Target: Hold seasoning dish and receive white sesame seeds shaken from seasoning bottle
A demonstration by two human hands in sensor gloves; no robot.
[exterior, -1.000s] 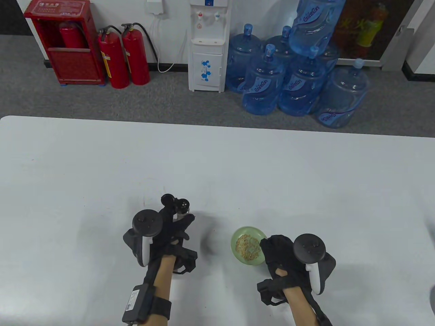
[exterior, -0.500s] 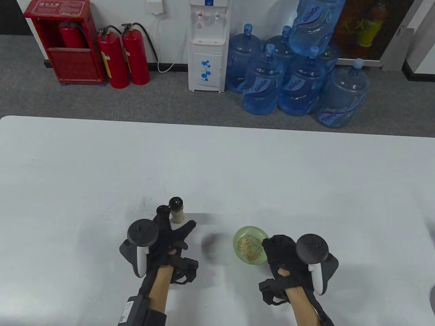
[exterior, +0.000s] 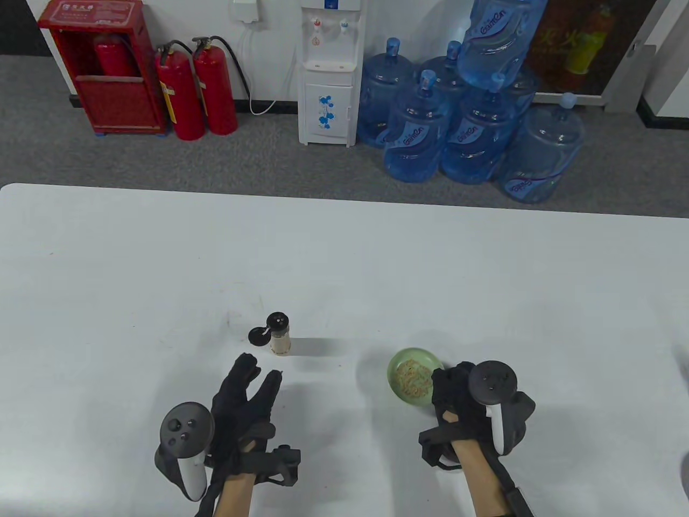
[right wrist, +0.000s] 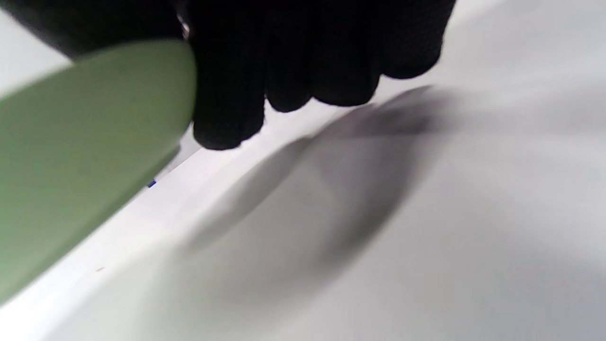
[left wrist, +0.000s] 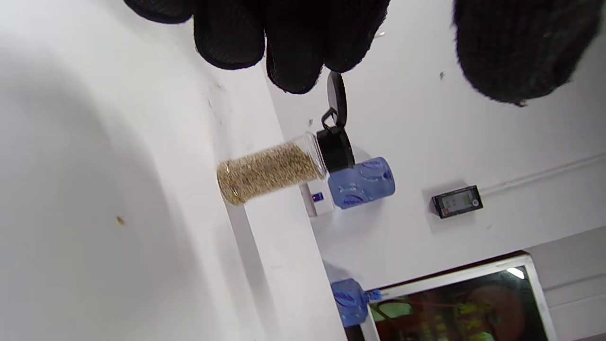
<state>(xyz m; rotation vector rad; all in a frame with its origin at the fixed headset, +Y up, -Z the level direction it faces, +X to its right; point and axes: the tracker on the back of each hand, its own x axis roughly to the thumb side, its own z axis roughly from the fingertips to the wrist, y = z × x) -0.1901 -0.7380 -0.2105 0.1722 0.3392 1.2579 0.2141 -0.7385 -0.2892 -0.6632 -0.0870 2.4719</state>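
Note:
A small green seasoning dish point(exterior: 412, 375) with sesame seeds in it is held by my right hand point(exterior: 449, 388) at its near right rim, lifted above the table as its shadow shows in the right wrist view. The dish's green underside point(right wrist: 80, 156) fills the left of that view. The seasoning bottle point(exterior: 280, 335) stands upright on the table by itself, its black flip lid open to the left. It also shows in the left wrist view point(left wrist: 274, 168), full of seeds. My left hand point(exterior: 253, 388) is open and empty, a little nearer than the bottle.
The white table point(exterior: 344, 258) stretches wide around both hands. Beyond its far edge stand fire extinguishers point(exterior: 196, 86), a water dispenser point(exterior: 329, 70) and several blue water jugs point(exterior: 468, 118) on the floor.
My left hand set the bottle upright on the table, let go and drew back toward me. My right hand shifted the dish slightly right and away.

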